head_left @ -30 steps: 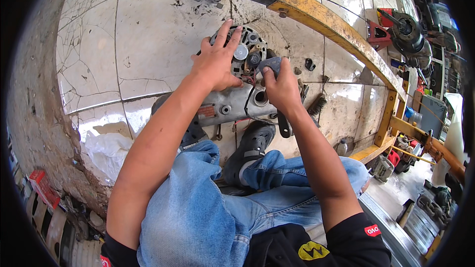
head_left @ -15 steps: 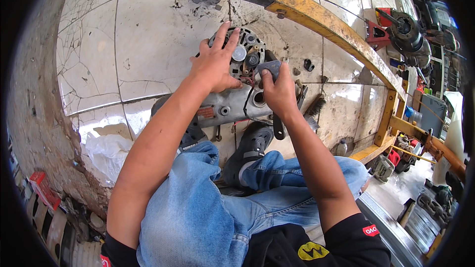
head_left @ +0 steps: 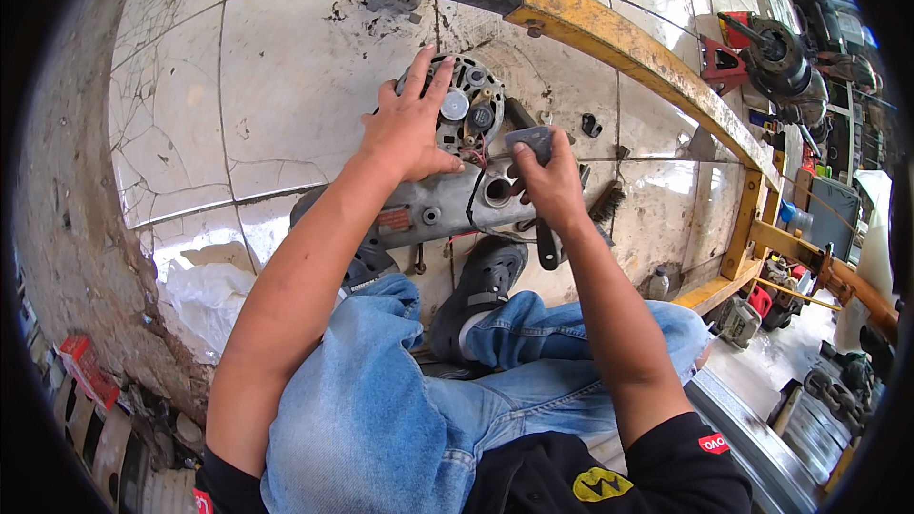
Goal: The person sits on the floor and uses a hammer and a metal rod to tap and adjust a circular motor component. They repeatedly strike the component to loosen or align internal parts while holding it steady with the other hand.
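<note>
A round metal alternator point(head_left: 483, 95) with slots and a round silver cap rests against a long silver engine cover point(head_left: 419, 200) on the floor. My left hand point(head_left: 405, 133) spans the alternator's left side, fingers spread over its face and thumb at its lower edge, holding it. My right hand point(head_left: 547, 176) pinches a flat, dark grey piece point(head_left: 529, 140), perhaps folded abrasive sheet, just right of the alternator and apart from it. Thin wires point(head_left: 473, 195) run from the alternator across the cover. Below my right hand shows a black handle point(head_left: 546, 247); its other end is hidden.
A yellow and black steel frame point(head_left: 619, 38) arches over the far side and down the right. A brush point(head_left: 606, 202) and a small black part point(head_left: 591, 125) lie right of the cover. A white plastic bag point(head_left: 205, 295) lies left; my shoe point(head_left: 490, 281) stands close by.
My right hand has shifted a little to the right with the grey piece, away from the alternator. My left hand stays on the alternator, nearly unmoved.
</note>
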`<state>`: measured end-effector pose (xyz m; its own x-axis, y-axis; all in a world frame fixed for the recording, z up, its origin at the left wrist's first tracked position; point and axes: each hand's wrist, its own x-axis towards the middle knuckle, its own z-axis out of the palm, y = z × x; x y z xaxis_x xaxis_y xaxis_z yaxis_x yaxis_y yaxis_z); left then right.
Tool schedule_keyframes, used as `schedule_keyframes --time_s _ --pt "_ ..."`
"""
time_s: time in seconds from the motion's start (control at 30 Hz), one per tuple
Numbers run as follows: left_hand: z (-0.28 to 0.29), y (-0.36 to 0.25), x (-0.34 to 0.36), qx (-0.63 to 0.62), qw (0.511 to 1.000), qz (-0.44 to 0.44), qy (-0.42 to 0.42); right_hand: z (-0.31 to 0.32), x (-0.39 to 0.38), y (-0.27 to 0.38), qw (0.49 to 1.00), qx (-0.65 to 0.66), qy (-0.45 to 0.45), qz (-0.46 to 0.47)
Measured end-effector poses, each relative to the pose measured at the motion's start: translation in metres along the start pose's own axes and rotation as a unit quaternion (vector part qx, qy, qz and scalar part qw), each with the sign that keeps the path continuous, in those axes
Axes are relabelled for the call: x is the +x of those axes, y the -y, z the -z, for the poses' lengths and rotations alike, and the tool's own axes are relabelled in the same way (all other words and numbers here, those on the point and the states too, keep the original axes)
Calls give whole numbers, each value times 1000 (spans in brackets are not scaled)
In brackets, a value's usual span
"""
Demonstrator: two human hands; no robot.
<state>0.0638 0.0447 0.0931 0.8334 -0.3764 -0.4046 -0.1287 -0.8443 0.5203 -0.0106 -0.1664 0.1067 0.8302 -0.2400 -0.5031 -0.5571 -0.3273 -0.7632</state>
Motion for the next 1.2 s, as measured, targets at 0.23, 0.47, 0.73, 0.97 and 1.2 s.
schedule_keyframes --time_s 0.23,0.47,0.73,0.97,1.2 --pt "1 -13 -3 80 995 46 -25 3 2 5 999 10 6 -46" --pt "-14 3 3 -2 998 8 -70 -5 10 16 999 -1 4 -47" --pt "-9 1 1 -14 999 6 -45 -10 27 1 993 -105 -46 35" --pt "-11 3 3 -9 999 -1 -49 -11 26 -3 985 -135 -59 95" --pt "-10 1 3 -19 999 2 -47 -15 22 -7 984 -131 -58 101"
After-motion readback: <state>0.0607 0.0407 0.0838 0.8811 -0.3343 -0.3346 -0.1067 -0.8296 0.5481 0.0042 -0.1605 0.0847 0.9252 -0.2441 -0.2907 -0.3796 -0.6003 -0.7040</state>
